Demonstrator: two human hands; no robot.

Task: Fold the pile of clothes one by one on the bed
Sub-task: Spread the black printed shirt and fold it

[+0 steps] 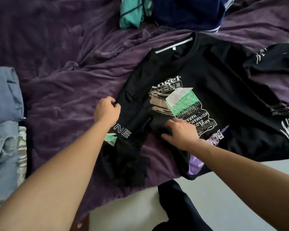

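A black long-sleeved shirt (pixel 207 72) with a white, green and purple print lies spread front-up on the purple bed cover (pixel 57 64), collar pointing away from me. My left hand (pixel 107 110) pinches the shirt's left edge by the folded-in sleeve. My right hand (pixel 180 132) lies flat on the lower front, fingers spread, pressing the cloth down. The right sleeve (pixel 274 60) trails off toward the right edge of the view.
Blue jeans (pixel 3 114) lie bunched at the left edge of the bed. A teal garment (pixel 132 12) and a navy garment (pixel 190 12) sit at the far side. The bed's near edge drops to a pale floor (pixel 223 197), where dark clothing (pixel 177 205) shows.
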